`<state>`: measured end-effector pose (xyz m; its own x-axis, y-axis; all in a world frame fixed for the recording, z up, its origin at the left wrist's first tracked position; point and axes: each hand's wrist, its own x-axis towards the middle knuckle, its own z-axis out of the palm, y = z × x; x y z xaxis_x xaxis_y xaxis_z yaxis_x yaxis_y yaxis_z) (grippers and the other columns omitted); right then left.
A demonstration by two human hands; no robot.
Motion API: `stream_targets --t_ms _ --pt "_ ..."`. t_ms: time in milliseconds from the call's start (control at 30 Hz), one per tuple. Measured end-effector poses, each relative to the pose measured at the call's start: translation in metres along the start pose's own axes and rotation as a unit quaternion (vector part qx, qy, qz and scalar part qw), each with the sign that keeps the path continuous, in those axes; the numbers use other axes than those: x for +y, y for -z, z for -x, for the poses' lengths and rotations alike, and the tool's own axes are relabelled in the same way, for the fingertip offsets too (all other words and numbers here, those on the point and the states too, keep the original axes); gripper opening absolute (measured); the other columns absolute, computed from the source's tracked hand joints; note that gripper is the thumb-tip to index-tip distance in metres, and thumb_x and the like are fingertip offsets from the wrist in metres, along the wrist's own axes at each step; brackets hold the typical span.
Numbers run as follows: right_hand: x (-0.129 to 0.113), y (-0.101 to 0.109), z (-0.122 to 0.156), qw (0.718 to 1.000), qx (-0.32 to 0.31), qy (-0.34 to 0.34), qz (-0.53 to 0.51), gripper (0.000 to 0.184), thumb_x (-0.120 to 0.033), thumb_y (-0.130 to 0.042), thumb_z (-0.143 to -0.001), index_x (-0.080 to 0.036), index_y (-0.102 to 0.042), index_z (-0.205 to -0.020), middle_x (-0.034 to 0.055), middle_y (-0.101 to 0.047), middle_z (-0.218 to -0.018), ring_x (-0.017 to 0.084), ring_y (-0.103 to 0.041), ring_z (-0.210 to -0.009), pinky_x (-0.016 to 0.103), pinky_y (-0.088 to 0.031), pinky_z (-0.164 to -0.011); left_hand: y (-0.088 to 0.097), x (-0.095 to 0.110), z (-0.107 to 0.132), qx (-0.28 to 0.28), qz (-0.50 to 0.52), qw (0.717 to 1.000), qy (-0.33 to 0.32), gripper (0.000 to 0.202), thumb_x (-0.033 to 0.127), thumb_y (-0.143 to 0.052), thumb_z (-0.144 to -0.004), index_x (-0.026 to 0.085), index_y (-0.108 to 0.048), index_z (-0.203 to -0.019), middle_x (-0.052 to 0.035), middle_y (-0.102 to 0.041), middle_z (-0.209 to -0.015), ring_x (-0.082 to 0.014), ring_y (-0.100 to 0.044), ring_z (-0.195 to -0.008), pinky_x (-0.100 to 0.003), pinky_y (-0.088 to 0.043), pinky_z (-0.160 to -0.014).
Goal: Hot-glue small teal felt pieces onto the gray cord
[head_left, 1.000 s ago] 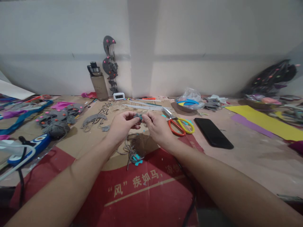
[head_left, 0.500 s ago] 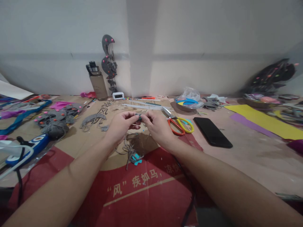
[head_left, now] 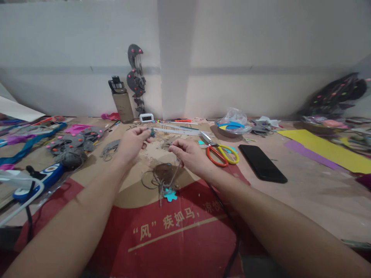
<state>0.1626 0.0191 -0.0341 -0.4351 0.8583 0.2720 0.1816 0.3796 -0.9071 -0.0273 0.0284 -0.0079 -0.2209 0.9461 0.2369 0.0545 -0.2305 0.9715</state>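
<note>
My left hand is raised over the cardboard, its thumb and forefinger pinched on a small dark teal piece, too small to make out fully. To its right, my right hand is closed, with a grey cord running down from its fingers. That cord leads to a loose tangle of grey cord on the cardboard. A turquoise flower-shaped piece lies at the near side of the tangle. Scissors with one red and one yellow handle lie just right of my right hand.
A black phone lies right of the scissors. Behind stand a bottle, a small white clock and a bowl with a plastic bag. Grey felt pieces with pink dots and a blue power strip are at left.
My hands have moved apart. The left went leftward and up with the teal piece; the right stayed near its place with the cord. More of the turquoise flower shows.
</note>
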Motion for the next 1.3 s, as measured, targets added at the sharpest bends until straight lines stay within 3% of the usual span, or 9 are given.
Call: stream_targets --t_ms 167,267,367,467,600,700,933,1100,1300 --pt "-0.023 0.011 0.008 0.993 -0.102 0.036 -0.055 0.024 -0.04 -0.048 -0.085 -0.019 -0.059 -0.085 -0.005 -0.045 -0.059 0.007 -0.044 -0.05 0.02 -0.04 -0.048 0.038 0.023 -0.021 0.12 0.157 0.98 -0.031 0.013 0.012 -0.064 -0.068 0.015 -0.053 -0.062 0.0039 -0.05 -0.053 -0.004 -0.046 -0.045 -0.014 -0.023 -0.034" --pt "-0.031 0.024 0.007 0.986 -0.161 0.037 -0.037 0.041 -0.048 -0.037 -0.089 -0.018 -0.064 -0.084 -0.0022 -0.049 -0.062 0.008 -0.046 -0.052 0.021 -0.04 -0.05 0.05 0.033 -0.025 0.134 0.259 0.956 -0.026 0.014 0.009 -0.06 -0.072 0.016 -0.05 -0.064 0.0048 -0.05 -0.054 -0.0028 -0.044 -0.045 -0.013 -0.025 -0.035" --pt "-0.023 0.038 0.0 0.999 -0.019 -0.014 0.027 0.053 -0.056 -0.027 -0.089 -0.017 -0.062 -0.08 0.0004 -0.053 -0.062 0.009 -0.045 -0.048 0.023 -0.037 -0.047 0.045 0.034 -0.021 0.112 0.264 0.958 -0.01 0.014 0.012 -0.061 -0.071 0.015 -0.05 -0.063 0.0047 -0.049 -0.053 -0.0021 -0.041 -0.042 -0.012 -0.023 -0.033" --pt "-0.005 0.047 -0.007 0.963 0.121 -0.014 0.242 0.038 -0.051 -0.047 -0.083 -0.017 -0.058 -0.067 0.003 -0.056 -0.06 0.013 -0.049 -0.054 0.025 -0.036 -0.052 0.028 0.028 -0.011 0.061 0.195 0.979 -0.016 0.012 0.014 -0.064 -0.067 0.016 -0.053 -0.063 0.0047 -0.047 -0.051 -0.0034 -0.042 -0.041 -0.014 -0.025 -0.034" --pt "0.019 0.041 -0.006 0.897 0.071 -0.12 0.419 0.034 -0.051 -0.057 -0.074 -0.017 -0.059 -0.071 0.0096 -0.061 -0.064 0.019 -0.056 -0.06 0.029 -0.037 -0.055 0.008 0.019 0.002 -0.019 0.123 0.992 -0.009 0.011 0.02 -0.067 -0.066 0.014 -0.059 -0.066 0.0027 -0.049 -0.053 -0.004 -0.041 -0.042 -0.015 -0.026 -0.036" --pt "0.031 0.032 -0.004 0.881 0.047 -0.138 0.451 0.03 -0.038 -0.06 -0.072 -0.012 -0.059 -0.088 0.0174 -0.065 -0.078 0.024 -0.061 -0.068 0.031 -0.039 -0.056 0.001 0.013 0.007 -0.043 0.098 0.994 -0.007 0.013 0.024 -0.069 -0.067 0.014 -0.061 -0.07 0.0012 -0.052 -0.055 -0.0043 -0.041 -0.043 -0.016 -0.026 -0.038" --pt "0.031 0.034 -0.012 0.936 0.086 -0.174 0.293 0.023 -0.031 -0.055 -0.07 -0.015 -0.058 -0.087 0.0108 -0.064 -0.078 0.022 -0.06 -0.067 0.031 -0.042 -0.057 0.002 0.006 0.007 -0.052 0.1 0.994 -0.004 0.017 0.027 -0.071 -0.066 0.013 -0.061 -0.069 0.0015 -0.053 -0.054 -0.0046 -0.043 -0.044 -0.017 -0.03 -0.041" --pt "0.009 0.026 -0.011 0.982 0.159 -0.051 0.084 0.025 -0.023 -0.049 -0.071 -0.018 -0.05 -0.096 0.0026 -0.06 -0.077 0.015 -0.058 -0.062 0.029 -0.046 -0.057 0.002 0.004 0.005 -0.043 0.1 0.994 -0.001 0.02 0.029 -0.073 -0.065 0.012 -0.063 -0.07 0.0003 -0.056 -0.057 -0.0054 -0.047 -0.048 -0.017 -0.038 -0.046" --pt "-0.019 0.009 0.004 0.99 0.098 0.07 -0.067 0.028 -0.023 -0.048 -0.077 -0.018 -0.047 -0.104 0.0069 -0.06 -0.102 0.013 -0.058 -0.073 0.028 -0.051 -0.062 0.0 0.005 0.006 -0.009 0.121 0.993 0.003 0.022 0.027 -0.074 -0.062 0.012 -0.063 -0.072 -0.0006 -0.06 -0.063 -0.007 -0.054 -0.054 -0.02 -0.046 -0.057"
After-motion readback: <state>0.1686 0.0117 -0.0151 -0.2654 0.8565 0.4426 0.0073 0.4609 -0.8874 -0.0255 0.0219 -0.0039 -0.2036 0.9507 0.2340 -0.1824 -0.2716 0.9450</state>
